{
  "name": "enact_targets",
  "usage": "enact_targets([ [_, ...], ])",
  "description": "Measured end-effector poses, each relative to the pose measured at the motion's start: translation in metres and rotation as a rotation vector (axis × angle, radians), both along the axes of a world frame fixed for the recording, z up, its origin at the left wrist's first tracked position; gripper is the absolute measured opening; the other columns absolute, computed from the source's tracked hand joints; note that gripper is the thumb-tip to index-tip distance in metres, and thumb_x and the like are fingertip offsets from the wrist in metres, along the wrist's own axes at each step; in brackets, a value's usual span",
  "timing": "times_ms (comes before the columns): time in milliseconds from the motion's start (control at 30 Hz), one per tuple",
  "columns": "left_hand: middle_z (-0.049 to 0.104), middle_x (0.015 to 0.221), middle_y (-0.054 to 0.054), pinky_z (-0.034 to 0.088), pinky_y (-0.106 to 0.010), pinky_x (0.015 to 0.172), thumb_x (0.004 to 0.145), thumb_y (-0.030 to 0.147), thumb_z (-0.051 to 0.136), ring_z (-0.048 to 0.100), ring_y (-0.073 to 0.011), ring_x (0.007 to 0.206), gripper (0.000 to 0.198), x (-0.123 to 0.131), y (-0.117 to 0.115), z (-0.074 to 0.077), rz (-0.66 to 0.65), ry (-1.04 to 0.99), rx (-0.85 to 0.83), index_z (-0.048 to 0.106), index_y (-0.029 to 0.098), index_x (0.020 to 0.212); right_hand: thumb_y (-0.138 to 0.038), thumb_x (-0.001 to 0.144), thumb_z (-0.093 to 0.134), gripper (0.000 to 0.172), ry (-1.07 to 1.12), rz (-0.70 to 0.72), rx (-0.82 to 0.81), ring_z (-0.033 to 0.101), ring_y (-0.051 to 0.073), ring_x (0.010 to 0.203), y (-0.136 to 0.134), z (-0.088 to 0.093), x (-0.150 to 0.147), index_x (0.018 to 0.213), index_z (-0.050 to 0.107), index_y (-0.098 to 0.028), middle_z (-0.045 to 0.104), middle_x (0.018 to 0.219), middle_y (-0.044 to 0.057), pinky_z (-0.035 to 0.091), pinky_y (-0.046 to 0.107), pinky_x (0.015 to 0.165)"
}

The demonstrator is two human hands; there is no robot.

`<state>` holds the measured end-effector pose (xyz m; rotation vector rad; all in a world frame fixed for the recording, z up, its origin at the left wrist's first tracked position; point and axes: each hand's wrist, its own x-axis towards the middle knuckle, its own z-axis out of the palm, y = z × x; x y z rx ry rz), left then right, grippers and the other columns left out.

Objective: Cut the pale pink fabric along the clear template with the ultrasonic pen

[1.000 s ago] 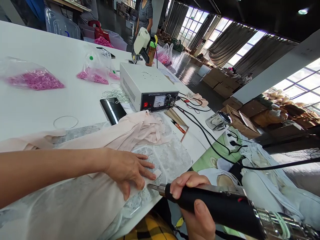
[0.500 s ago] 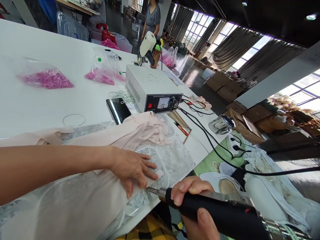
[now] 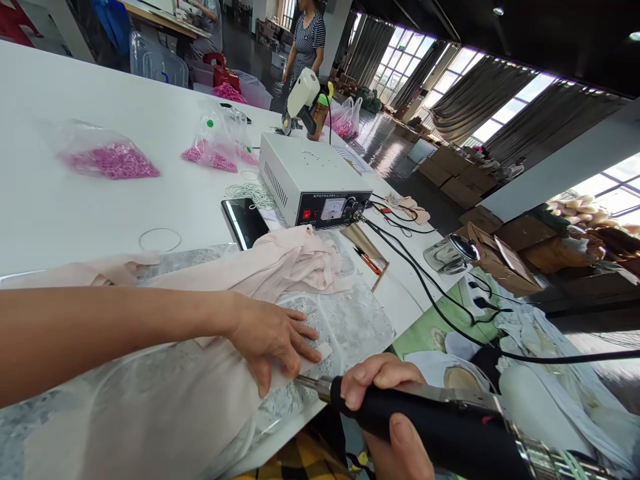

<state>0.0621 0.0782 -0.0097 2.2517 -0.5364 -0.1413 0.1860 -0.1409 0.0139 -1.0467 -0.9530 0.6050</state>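
Observation:
My left hand [image 3: 274,337] lies palm down on pale pink fabric [image 3: 175,407], its fingers spread and pressing the cloth against a clear-covered, grey-patterned sheet [image 3: 360,317]. In my right hand [image 3: 383,393] is a black ultrasonic welding handpiece [image 3: 430,420], with fingers and thumb wrapped round its grip. The handpiece's metal tip points left and meets the fabric's edge beside my left thumb and index finger. Whether the tip presses on the cloth is hard to see. More bunched pink fabric [image 3: 305,257] lies just beyond my left hand.
A white control box [image 3: 315,170] stands behind the fabric, with black cables [image 3: 405,257] running right. Near it are a phone [image 3: 245,223], orange-handled tweezers [image 3: 369,260], a lidded glass jar [image 3: 450,255] and bags of pink loops [image 3: 115,160]. White garments [image 3: 545,400] lie at the right.
The whole view has shifted slightly, moving the scene a little to the right. Both hands, the handpiece and the fabric keep nearly the same places relative to each other.

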Motion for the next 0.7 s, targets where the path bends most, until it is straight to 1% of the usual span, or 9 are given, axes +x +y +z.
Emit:
enact_targets([
  [100,0.056,0.146,0.003,0.014,-0.043,0.124,0.065,0.023,0.094,0.040,-0.0296,0.145,0.026,0.0007,-0.0006,0.0018,-0.008,-0.002,0.034,0.074,0.029,0.082,-0.038,0.088,0.054,0.019,-0.003,-0.031,0.056,0.060,0.016,0.059,0.0035,0.0056,-0.0063,0.100,0.063,-0.027,0.060,0.085,0.001,0.053,0.034,0.055],
  [233,0.057,0.145,0.001,0.016,-0.044,0.124,0.064,0.024,0.095,0.040,-0.0305,0.144,0.028,0.0012,-0.0015,0.0051,-0.022,-0.010,0.067,0.073,0.027,0.080,-0.039,0.086,0.051,0.023,0.003,-0.005,0.067,0.059,0.015,0.051,0.0035,0.0044,-0.0101,0.102,0.063,-0.027,0.059,0.086,0.002,0.052,0.035,0.049],
  [467,0.057,0.145,-0.004,0.017,-0.046,0.123,0.064,0.024,0.095,0.040,-0.0324,0.144,0.029,0.0021,-0.0018,0.0087,-0.048,-0.015,0.101,0.070,0.023,0.079,-0.039,0.087,0.049,0.023,-0.002,-0.017,0.070,0.058,0.016,0.054,0.0045,0.0032,-0.0119,0.102,0.061,-0.027,0.057,0.085,0.002,0.050,0.034,0.049],
  [567,0.057,0.146,-0.002,0.016,-0.044,0.124,0.066,0.024,0.094,0.039,-0.0312,0.145,0.029,0.0022,-0.0007,0.0096,-0.052,-0.016,0.105,0.069,0.024,0.079,-0.039,0.086,0.052,0.021,-0.049,-0.077,0.083,0.056,0.017,0.054,0.0033,0.0045,-0.0092,0.100,0.062,-0.027,0.056,0.082,0.002,0.050,0.034,0.049],
  [700,0.056,0.147,-0.002,0.017,-0.043,0.124,0.064,0.022,0.095,0.039,-0.0300,0.145,0.033,0.0011,-0.0004,0.0094,-0.046,-0.029,0.103,0.064,0.023,0.076,-0.040,0.086,0.056,0.017,-0.108,-0.187,0.089,0.054,0.019,0.060,0.0033,0.0052,-0.0029,0.095,0.062,-0.026,0.056,0.074,0.001,0.052,0.034,0.053],
])
